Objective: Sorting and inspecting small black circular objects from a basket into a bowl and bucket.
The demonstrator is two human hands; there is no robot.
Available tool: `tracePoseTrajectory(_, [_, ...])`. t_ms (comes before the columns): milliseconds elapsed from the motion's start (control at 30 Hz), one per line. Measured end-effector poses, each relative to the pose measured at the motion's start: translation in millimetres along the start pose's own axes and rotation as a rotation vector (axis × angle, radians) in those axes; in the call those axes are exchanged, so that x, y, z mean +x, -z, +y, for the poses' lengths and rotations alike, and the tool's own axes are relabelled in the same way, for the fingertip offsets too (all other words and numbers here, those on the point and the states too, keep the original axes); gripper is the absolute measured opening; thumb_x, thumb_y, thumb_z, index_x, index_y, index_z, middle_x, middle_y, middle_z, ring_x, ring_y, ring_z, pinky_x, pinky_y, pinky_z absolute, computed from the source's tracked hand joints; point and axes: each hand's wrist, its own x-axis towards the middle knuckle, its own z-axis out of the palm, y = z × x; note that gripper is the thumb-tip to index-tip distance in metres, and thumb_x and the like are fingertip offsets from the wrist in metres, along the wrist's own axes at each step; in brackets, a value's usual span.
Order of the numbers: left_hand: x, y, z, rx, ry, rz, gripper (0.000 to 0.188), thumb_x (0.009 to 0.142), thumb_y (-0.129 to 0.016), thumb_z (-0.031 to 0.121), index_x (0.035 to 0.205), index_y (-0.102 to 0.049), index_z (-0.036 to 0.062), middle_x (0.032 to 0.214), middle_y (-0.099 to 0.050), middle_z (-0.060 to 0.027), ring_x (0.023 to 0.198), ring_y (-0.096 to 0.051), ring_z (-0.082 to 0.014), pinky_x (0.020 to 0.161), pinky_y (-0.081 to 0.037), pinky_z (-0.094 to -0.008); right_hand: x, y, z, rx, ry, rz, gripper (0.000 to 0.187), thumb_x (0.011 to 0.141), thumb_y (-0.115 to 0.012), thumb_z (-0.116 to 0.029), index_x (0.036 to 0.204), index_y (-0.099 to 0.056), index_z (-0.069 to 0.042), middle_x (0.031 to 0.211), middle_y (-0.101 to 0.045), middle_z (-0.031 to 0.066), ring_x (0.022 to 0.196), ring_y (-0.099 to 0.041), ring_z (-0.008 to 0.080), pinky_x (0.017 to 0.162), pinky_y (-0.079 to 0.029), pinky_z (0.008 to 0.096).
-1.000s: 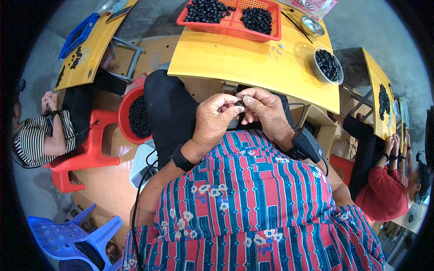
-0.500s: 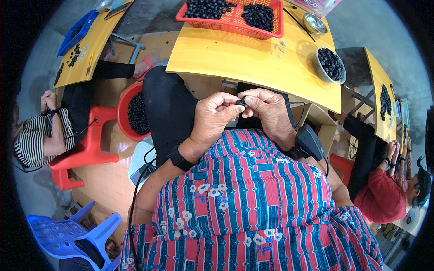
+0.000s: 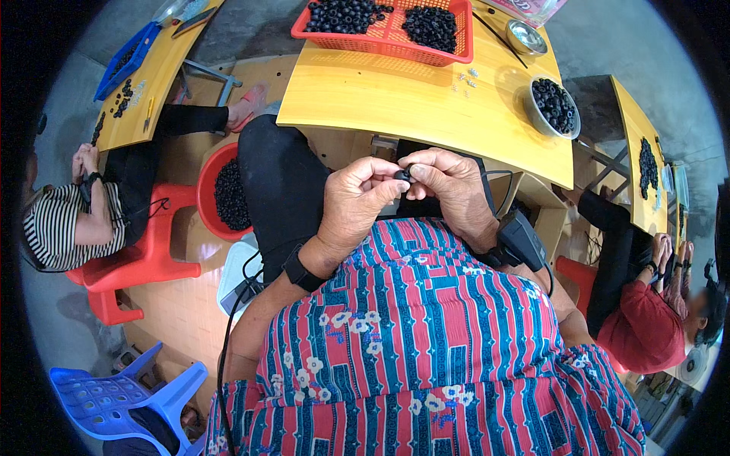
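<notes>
Between the fingertips of both hands is a small round black part (image 3: 402,175), held above my lap just short of the table edge. My left hand (image 3: 357,190) pinches it from the left, thumb and forefinger closed on it. From the other side my right hand (image 3: 449,186) grips the same part between thumb and fingers. The fingers cover much of it, so its exact kind is not clear. On the table lies a red basket (image 3: 388,49) with two heaps of similar black parts. A metal bowl (image 3: 534,121) of black ring-like parts stands at the table's right.
Small clear pieces (image 3: 468,79) lie on the yellow table (image 3: 365,95). A small metal bowl (image 3: 526,38) and a dark rod (image 3: 499,38) are farther back. A red tub (image 3: 205,190) of black parts stands by my left leg. Two people sit at side tables; a blue chair (image 3: 133,395) is lower left.
Both hands stay pinched on the black part, with only a slight shift of the fingers. The whole view has moved a little.
</notes>
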Motion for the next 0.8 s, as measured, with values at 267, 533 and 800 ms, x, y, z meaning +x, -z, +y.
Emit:
tracePoseTrajectory(267, [-0.3, 0.8, 0.0, 0.050, 0.010, 0.016, 0.017, 0.082, -0.067, 0.005, 0.097, -0.061, -0.0016, 0.081, -0.062, -0.0037, 0.068, -0.056, -0.0056, 0.059, -0.048, -0.0186, 2.8, 1.2, 0.7, -0.154, 0.122, -0.013, 0.015, 0.087, -0.058, -0.005, 0.098, -0.065, 0.002, 0.082, -0.059, 0.0051, 0.067, -0.057, 0.0089, 0.062, -0.047, 0.0207])
tracePoseTrajectory(533, [0.1, 2.2, -3.2, 0.017, 0.053, 0.008, 0.013, 0.083, -0.065, 0.007, 0.093, -0.060, -0.0008, 0.079, -0.061, -0.0032, 0.066, -0.056, -0.0062, 0.059, -0.049, -0.0200, 3.7, -2.8, 3.0, -0.377, 0.326, -0.014, 0.013, 0.084, -0.061, -0.002, 0.095, -0.068, -0.001, 0.083, -0.059, 0.0069, 0.067, -0.056, 0.0095, 0.059, -0.048, 0.0204])
tracePoseTrajectory(800, [0.1, 1.7, -3.7, -0.053, 0.064, 0.002, 0.013, 0.084, -0.064, 0.006, 0.093, -0.060, -0.0007, 0.079, -0.060, -0.0033, 0.065, -0.056, -0.0064, 0.059, -0.048, -0.0198, 1.2, -0.8, 0.7, -0.293, 0.294, -0.044, 0.017, 0.088, -0.056, -0.006, 0.099, -0.065, 0.004, 0.083, -0.059, 0.0078, 0.070, -0.057, 0.0116, 0.065, -0.048, 0.0240])
